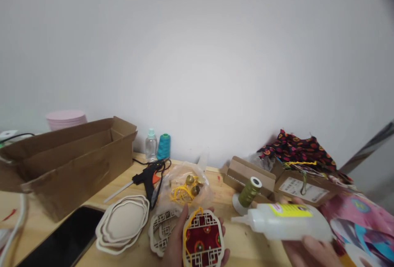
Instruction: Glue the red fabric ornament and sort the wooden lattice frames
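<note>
My left hand (175, 242) is closed around a wooden lattice ornament (203, 239), with its thumb on one side and fingertips on the other. Dark red patterned fabric fills the ornament's middle, and a yellow cord runs along its left edge. In my right hand (310, 250) lies a white squeeze bottle (285, 222) with a yellow label, tipped on its side. Its narrow nozzle points left toward the ornament, apart from it. Beside my left hand are loose lattice frames (158, 234) and a stack of plain wooden plates (124, 222).
A long cardboard box (83, 164) and a black phone (66, 238) occupy the left. Behind my hands are a glue gun (147, 180), a plastic bag (168, 182) with bells and an olive thread spool (248, 194). Small boxes (250, 174) and patterned cloth (301, 148) crowd the right.
</note>
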`<state>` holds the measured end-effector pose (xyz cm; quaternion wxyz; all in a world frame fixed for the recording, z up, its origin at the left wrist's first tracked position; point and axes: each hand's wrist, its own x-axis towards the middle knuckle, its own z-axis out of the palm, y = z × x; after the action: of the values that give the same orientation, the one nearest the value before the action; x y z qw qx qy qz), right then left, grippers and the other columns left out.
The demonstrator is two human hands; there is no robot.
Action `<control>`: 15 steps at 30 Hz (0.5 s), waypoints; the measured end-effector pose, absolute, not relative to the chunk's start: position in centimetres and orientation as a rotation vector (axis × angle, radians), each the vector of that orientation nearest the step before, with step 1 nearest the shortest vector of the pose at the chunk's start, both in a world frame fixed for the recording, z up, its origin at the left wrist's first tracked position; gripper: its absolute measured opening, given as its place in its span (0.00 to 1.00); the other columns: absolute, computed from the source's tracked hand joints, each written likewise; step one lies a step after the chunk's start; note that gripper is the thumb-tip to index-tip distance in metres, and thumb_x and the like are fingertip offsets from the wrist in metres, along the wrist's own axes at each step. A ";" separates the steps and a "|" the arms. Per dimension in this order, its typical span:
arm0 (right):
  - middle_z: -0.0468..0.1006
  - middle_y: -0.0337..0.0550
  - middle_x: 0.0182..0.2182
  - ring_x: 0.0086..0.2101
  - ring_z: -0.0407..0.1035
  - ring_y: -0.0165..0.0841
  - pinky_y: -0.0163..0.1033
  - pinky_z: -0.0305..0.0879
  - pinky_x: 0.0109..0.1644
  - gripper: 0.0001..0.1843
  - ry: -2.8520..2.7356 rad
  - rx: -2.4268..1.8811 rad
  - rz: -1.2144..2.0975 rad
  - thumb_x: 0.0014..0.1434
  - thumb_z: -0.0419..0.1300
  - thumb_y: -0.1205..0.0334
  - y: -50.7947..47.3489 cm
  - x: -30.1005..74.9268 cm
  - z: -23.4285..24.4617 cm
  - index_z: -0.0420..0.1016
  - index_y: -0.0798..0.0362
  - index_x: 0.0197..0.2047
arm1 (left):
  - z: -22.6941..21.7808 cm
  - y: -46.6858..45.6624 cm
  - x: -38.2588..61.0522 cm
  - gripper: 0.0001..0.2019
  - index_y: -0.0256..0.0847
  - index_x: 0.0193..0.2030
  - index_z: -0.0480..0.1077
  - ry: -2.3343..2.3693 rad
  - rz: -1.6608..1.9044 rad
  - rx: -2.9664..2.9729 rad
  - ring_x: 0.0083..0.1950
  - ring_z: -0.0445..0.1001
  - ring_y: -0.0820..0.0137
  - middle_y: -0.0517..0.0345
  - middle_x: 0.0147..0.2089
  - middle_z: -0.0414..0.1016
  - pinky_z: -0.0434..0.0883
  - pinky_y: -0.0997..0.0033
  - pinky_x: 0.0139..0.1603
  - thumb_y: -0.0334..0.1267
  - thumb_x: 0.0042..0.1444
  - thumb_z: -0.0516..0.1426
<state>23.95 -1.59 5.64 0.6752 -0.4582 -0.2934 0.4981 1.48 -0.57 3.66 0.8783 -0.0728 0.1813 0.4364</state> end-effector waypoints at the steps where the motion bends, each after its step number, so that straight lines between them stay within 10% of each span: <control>1: 0.75 0.46 0.39 0.38 0.68 0.44 0.49 0.64 0.40 0.27 -0.581 -0.993 1.159 0.36 0.65 0.54 -0.9 22.9 5.7 0.68 0.43 0.44 | 3.6 -0.5 1.4 0.16 0.35 0.31 0.73 0.364 0.905 -0.149 0.32 0.74 0.62 0.46 0.29 0.76 0.66 0.54 0.39 0.46 0.50 0.52; 7: 0.78 0.41 0.28 0.28 0.72 0.37 0.40 0.68 0.32 0.23 -0.539 -0.890 1.411 0.45 0.56 0.42 1.9 17.4 7.1 0.70 0.50 0.39 | 2.7 -0.2 1.1 0.16 0.35 0.28 0.72 0.344 0.902 -0.154 0.33 0.74 0.62 0.46 0.30 0.76 0.66 0.55 0.39 0.48 0.50 0.53; 15: 0.77 0.40 0.30 0.31 0.71 0.35 0.37 0.67 0.34 0.31 -0.728 -0.753 1.409 0.37 0.66 0.57 0.7 16.3 4.6 0.65 0.48 0.47 | 2.6 -0.2 1.7 0.15 0.38 0.36 0.70 0.548 0.911 -0.173 0.33 0.74 0.59 0.51 0.30 0.77 0.66 0.52 0.36 0.48 0.47 0.56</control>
<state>16.34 0.65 4.64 0.6388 -0.3299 -0.3188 0.6176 1.69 -0.22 2.55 0.8584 -0.0822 0.2610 0.4340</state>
